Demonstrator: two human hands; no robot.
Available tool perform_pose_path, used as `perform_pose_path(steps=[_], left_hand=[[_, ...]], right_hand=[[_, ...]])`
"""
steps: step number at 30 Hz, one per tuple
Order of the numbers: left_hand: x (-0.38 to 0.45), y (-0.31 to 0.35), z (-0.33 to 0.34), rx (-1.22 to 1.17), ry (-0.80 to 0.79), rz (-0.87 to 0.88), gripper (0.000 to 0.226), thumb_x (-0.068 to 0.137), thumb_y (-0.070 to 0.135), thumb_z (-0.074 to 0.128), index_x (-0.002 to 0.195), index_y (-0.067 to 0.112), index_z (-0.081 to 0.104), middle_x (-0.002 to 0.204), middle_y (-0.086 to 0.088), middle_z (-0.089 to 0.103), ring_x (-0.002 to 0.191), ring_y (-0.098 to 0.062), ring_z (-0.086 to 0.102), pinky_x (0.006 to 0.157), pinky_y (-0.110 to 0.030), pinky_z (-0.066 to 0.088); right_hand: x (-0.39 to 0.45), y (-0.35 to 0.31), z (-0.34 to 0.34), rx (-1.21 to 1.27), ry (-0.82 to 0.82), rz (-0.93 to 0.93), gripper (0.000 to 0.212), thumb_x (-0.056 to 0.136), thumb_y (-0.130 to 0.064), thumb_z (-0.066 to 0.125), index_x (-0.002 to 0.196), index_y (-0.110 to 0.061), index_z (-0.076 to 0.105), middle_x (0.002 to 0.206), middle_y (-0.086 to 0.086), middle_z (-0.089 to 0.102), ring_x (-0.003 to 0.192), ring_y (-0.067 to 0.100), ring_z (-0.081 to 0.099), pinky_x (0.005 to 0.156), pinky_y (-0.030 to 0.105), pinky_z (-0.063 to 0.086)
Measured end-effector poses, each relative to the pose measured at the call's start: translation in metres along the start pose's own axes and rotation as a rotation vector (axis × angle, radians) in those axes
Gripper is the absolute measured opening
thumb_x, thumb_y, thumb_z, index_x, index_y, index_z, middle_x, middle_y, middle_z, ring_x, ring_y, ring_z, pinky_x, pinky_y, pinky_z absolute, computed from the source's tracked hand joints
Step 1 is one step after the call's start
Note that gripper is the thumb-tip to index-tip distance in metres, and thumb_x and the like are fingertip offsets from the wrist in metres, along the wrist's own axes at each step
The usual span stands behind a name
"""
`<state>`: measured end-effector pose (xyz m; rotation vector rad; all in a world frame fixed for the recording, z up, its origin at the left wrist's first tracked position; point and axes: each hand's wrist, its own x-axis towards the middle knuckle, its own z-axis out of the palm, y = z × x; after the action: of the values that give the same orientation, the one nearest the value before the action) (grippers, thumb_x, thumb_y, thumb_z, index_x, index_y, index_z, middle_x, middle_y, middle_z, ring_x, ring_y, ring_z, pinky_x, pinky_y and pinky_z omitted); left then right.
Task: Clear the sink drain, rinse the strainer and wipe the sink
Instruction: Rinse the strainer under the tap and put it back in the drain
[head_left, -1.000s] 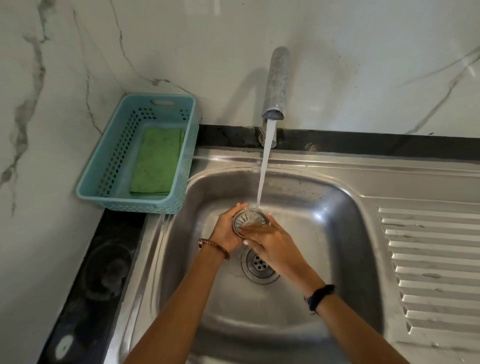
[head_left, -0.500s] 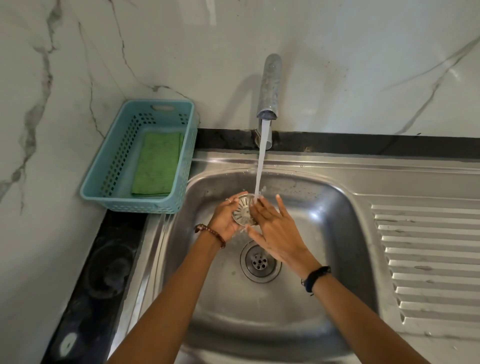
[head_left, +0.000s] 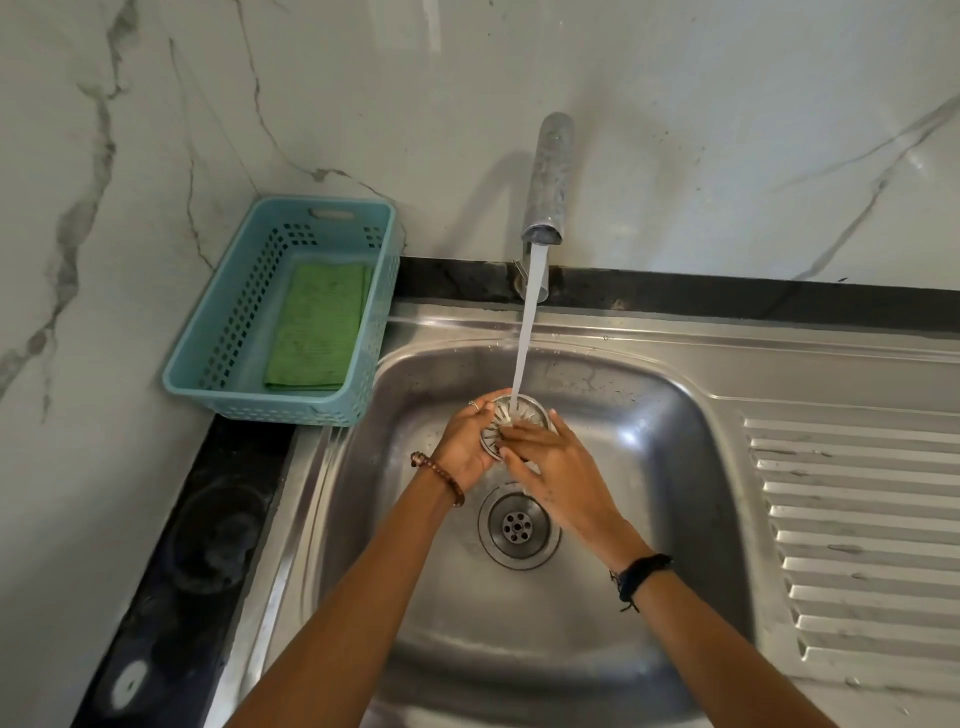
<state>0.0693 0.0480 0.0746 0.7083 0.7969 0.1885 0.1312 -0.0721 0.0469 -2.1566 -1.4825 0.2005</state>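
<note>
A round metal strainer (head_left: 522, 411) is held above the steel sink (head_left: 649, 467), right under the running water from the tap (head_left: 548, 182). My left hand (head_left: 465, 441) grips the strainer from the left and below. My right hand (head_left: 561, 470) lies flat across its lower right face, fingers spread and rubbing it. The open drain (head_left: 518, 526) sits uncovered in the basin floor just below both hands. Water hits the strainer's middle.
A light blue plastic basket (head_left: 218, 332) holding a green cloth (head_left: 317, 325) stands at the sink's back left on the black counter (head_left: 197, 545). A ribbed draining board (head_left: 857, 519) lies to the right. Marble walls close the back and left.
The strainer has tilted to face up under the stream, and my right hand's fingers have slid across its face. The camera view has shifted slightly.
</note>
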Motion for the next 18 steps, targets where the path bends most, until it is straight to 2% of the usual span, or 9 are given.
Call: perform_pose_path(steps=[1,3,5,8,11,13,15,16,18], left_hand=[[0.002,0.000,0.000,-0.012,0.032,0.004,0.034,0.099,0.007,0.026,0.126,0.000,0.045,0.095,-0.012,0.059,0.080,-0.020,0.058,0.065,-0.027,0.056],[0.005,0.001,-0.002,-0.021,0.103,0.017,0.028,0.098,0.004,0.028,0.114,0.003,0.051,0.098,-0.013,0.057,0.082,-0.021,0.057,0.077,-0.037,0.051],[0.006,-0.001,-0.004,-0.018,0.158,0.020,0.020,0.096,0.001,0.032,0.104,0.005,0.050,0.099,-0.014,0.056,0.084,-0.023,0.056,0.080,-0.040,0.048],[0.005,-0.007,-0.014,-0.036,0.152,0.001,0.029,0.096,0.000,0.033,0.123,-0.003,0.041,0.115,-0.021,0.050,0.096,-0.029,0.053,0.089,-0.046,0.044],[0.001,-0.012,-0.026,0.010,0.111,-0.014,0.024,0.092,-0.004,0.038,0.113,0.003,0.048,0.110,-0.017,0.054,0.089,-0.027,0.057,0.078,-0.043,0.050],[0.001,-0.016,-0.031,0.221,0.213,0.038,0.018,0.083,-0.009,0.052,0.089,0.009,0.055,0.094,-0.012,0.061,0.084,-0.026,0.060,0.064,-0.035,0.056],[0.005,-0.017,-0.034,0.446,0.362,0.168,0.024,0.073,-0.009,0.065,0.067,0.012,0.056,0.078,-0.007,0.062,0.077,-0.023,0.061,0.054,-0.026,0.057],[0.007,-0.016,-0.034,0.525,0.403,0.226,0.028,0.071,-0.008,0.068,0.061,0.015,0.055,0.071,-0.004,0.061,0.074,-0.022,0.060,0.055,-0.026,0.056],[0.010,-0.012,-0.034,0.720,0.424,0.349,0.031,0.072,0.000,0.071,0.055,0.019,0.053,0.064,0.000,0.059,0.068,-0.019,0.058,0.064,-0.032,0.053]], right_hand=[[0.000,0.001,0.000,0.113,0.100,0.104,0.027,0.094,-0.034,0.051,0.108,-0.019,0.068,0.115,-0.009,0.065,0.108,0.004,0.056,0.101,0.025,0.043],[0.003,0.005,-0.004,0.410,0.245,0.420,0.013,0.088,-0.032,0.061,0.098,-0.024,0.065,0.101,-0.016,0.057,0.092,-0.006,0.053,0.074,0.003,0.042],[0.013,0.010,-0.005,0.761,0.225,0.680,0.009,0.084,-0.020,0.067,0.093,-0.020,0.062,0.089,-0.010,0.062,0.079,0.001,0.060,0.058,0.004,0.046],[0.026,0.013,-0.008,0.968,0.130,0.841,0.014,0.082,-0.006,0.069,0.095,-0.007,0.064,0.076,0.003,0.066,0.056,0.006,0.061,0.048,0.008,0.048],[0.031,0.016,-0.010,0.735,0.050,0.669,0.013,0.084,-0.005,0.066,0.097,-0.002,0.068,0.074,-0.001,0.067,0.052,-0.002,0.059,0.054,0.008,0.047],[0.027,0.013,-0.012,0.479,0.078,0.479,0.012,0.088,-0.014,0.063,0.094,-0.006,0.069,0.083,-0.001,0.067,0.066,0.002,0.059,0.062,0.008,0.045],[0.019,0.010,-0.013,0.336,0.116,0.337,0.027,0.091,-0.036,0.054,0.089,-0.013,0.067,0.087,-0.004,0.063,0.072,0.006,0.058,0.063,0.009,0.044],[0.014,0.010,-0.011,0.272,0.132,0.282,0.034,0.091,-0.044,0.047,0.087,-0.015,0.064,0.086,-0.005,0.061,0.072,0.007,0.058,0.061,0.011,0.044],[0.006,0.014,-0.006,0.171,0.162,0.227,0.021,0.092,-0.035,0.052,0.087,-0.015,0.060,0.087,-0.003,0.060,0.071,0.010,0.059,0.059,0.016,0.048]])
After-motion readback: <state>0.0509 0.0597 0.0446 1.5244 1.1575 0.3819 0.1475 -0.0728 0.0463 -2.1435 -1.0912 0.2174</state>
